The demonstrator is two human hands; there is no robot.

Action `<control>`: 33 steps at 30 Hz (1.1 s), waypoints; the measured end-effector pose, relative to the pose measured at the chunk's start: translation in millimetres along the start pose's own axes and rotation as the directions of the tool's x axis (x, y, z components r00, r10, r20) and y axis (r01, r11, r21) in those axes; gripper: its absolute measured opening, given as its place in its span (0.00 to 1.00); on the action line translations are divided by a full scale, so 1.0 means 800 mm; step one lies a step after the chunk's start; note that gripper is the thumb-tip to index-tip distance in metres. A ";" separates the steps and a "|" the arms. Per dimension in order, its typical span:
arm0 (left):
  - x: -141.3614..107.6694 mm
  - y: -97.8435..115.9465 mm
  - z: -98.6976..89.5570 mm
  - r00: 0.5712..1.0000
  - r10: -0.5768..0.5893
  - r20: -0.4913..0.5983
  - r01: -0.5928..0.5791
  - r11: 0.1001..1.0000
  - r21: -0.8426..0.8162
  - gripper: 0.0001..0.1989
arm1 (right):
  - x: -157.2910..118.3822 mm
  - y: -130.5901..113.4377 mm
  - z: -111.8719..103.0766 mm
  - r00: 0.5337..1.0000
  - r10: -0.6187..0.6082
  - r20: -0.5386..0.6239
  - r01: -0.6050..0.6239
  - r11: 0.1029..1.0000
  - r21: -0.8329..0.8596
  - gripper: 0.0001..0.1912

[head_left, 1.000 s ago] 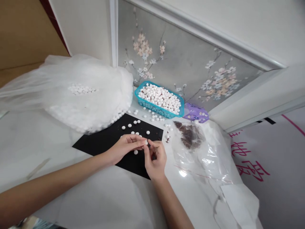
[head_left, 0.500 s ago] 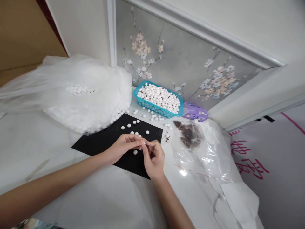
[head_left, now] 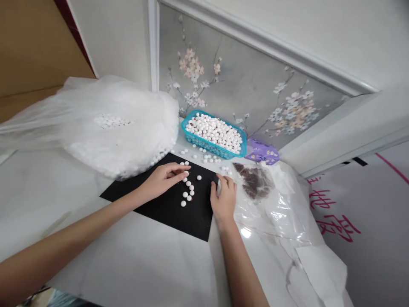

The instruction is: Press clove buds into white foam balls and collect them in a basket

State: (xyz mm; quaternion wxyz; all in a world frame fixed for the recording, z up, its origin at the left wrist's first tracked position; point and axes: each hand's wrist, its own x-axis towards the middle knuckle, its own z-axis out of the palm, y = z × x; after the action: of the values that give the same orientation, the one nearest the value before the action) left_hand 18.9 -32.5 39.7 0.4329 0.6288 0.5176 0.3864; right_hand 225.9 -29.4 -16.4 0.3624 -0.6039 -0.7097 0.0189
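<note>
- Head view, looking down at a white marble table (head_left: 128,256) set against a panel painted with blossoms (head_left: 255,102).
- Left hand (head_left: 162,180): open, fingers stretched out, resting on a black sheet (head_left: 198,221), fingertips just beside a loose line of white beads (head_left: 188,184).
- Right hand (head_left: 224,198): fingers half curled, at the sheet's right edge; too small to tell whether it holds anything.
- Hands well apart, with the line of beads between them.
- More beads lie scattered above the sheet; a blue basket (head_left: 213,135) holds a heap of them, and a plastic bag (head_left: 118,128) on the left holds many more.
- Near the right hand, a clear bag of dark brown bits (head_left: 254,181) lies just below a purple packet (head_left: 262,151).
</note>
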 end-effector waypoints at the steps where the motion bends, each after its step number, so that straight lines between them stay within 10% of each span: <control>1: 0.001 0.000 -0.003 0.999 0.030 0.016 -0.031 0.999 0.044 0.17 | 0.001 0.002 0.002 0.999 -0.007 0.041 0.008 0.999 -0.036 0.17; 13: 0.009 -0.014 -0.020 0.981 0.189 0.039 -0.190 0.909 0.372 0.12 | -0.003 0.001 0.001 0.995 -0.096 -0.007 0.097 0.995 0.033 0.10; 18: 0.012 -0.017 -0.022 0.982 0.183 0.051 -0.188 0.893 0.410 0.12 | -0.003 0.003 -0.006 0.970 0.189 -0.156 -0.140 0.949 0.283 0.11; 23: 0.009 -0.017 -0.023 0.975 0.206 0.088 -0.217 0.769 0.602 0.13 | 0.000 0.009 -0.009 0.843 0.526 -0.113 -0.392 0.744 0.541 0.13; 33: 0.033 0.012 0.013 0.891 0.345 0.294 -0.451 0.606 0.655 0.14 | 0.004 0.029 0.000 0.720 0.684 -0.120 -0.451 0.592 0.668 0.15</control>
State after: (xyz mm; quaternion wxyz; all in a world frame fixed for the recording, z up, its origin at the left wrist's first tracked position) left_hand 35.7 -8.8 46.0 0.0949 0.8699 0.4409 0.1995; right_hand 245.2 -20.6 -25.7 0.6312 -0.6476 -0.3497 0.2448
